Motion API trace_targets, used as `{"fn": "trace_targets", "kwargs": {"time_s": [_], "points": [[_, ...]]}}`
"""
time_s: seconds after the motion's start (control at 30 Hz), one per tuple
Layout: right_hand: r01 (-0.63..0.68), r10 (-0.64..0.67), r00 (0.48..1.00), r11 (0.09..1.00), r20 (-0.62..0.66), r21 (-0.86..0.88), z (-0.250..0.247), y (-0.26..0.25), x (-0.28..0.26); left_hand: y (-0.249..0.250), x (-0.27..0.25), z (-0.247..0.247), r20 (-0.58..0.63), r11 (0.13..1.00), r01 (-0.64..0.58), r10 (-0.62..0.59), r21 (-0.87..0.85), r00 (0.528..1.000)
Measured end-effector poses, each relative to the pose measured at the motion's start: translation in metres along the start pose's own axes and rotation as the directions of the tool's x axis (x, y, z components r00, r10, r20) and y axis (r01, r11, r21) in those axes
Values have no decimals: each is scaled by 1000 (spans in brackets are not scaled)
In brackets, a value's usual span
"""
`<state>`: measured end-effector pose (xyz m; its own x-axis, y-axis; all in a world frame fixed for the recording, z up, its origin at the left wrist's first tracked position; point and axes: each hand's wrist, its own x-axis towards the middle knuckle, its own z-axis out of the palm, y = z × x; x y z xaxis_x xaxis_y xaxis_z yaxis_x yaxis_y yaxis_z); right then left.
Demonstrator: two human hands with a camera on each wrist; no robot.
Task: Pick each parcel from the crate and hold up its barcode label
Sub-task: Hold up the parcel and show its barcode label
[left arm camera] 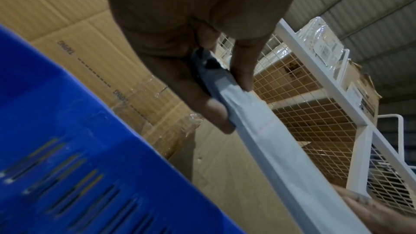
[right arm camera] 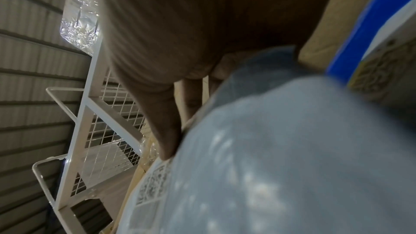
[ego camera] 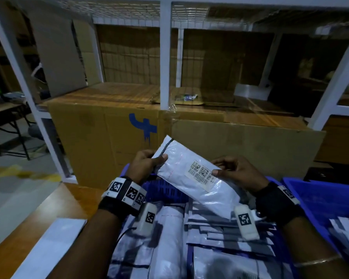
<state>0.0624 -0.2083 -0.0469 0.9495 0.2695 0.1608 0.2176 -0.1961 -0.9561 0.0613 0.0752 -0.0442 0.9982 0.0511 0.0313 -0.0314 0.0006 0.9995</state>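
Both hands held a white parcel above the blue crate, barcode label facing up; left hand and right hand fingers pinched its opposite ends.

Dim, bluish light — blurred wrist views
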Motion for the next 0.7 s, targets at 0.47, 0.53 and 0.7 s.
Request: {"fn": "trace_targets", "kwargs": {"time_s": [0.47, 0.53, 0.7], "points": [[132, -109, 960, 988, -256, 78, -17, 7, -5, 5, -5, 2, 2, 998, -35, 35, -53, 999], [146, -129, 959, 988, -253, 53, -17, 8, -5, 6, -5, 3, 7, 992, -67, 68, -105, 998], [149, -137, 942, 989, -305, 16, -17, 10, -4, 5, -4, 8, -9, 986, -96, 96, -139, 995]]}}
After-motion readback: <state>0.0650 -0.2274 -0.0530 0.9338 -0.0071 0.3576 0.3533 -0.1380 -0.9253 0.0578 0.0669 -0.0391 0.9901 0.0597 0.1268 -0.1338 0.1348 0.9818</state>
